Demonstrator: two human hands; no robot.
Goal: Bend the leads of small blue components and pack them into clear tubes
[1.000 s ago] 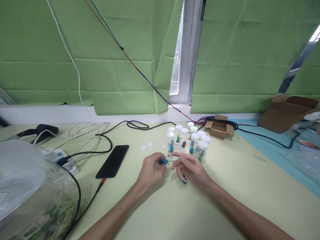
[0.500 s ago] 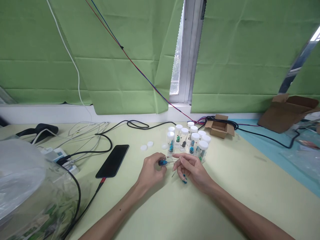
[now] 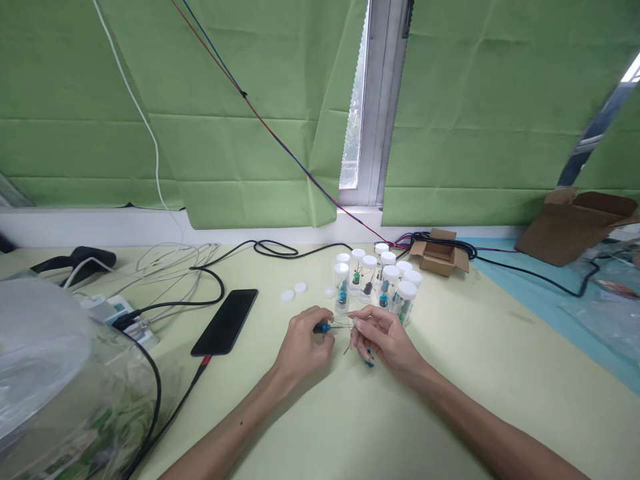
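Observation:
My left hand [image 3: 306, 341] is closed around a small dark-and-blue part [image 3: 323, 328] with thin metal leads that point right. The fingertips of my right hand [image 3: 383, 337] pinch the far end of those leads. Beneath the right fingers shows another small blue piece [image 3: 369, 359], apparently tucked in the curled fingers, and a thin metal pin [image 3: 347, 349] sticks out to its left. Just beyond both hands stand several clear vials [image 3: 341, 288] with white caps, holding blue, green or dark parts with wires. The exact kind of these parts is too small to tell.
Loose white caps [image 3: 287, 295] lie left of the vials. A black phone [image 3: 225, 323] on a cable lies at left, near a power strip [image 3: 120, 313] and a clear plastic bag [image 3: 60, 387]. A small open carton [image 3: 437, 257] and black cables sit behind the vials.
The part in my left hand has shifted slightly left and down. My right fingertips have closed in a little around its leads. The vials and caps have stayed put.

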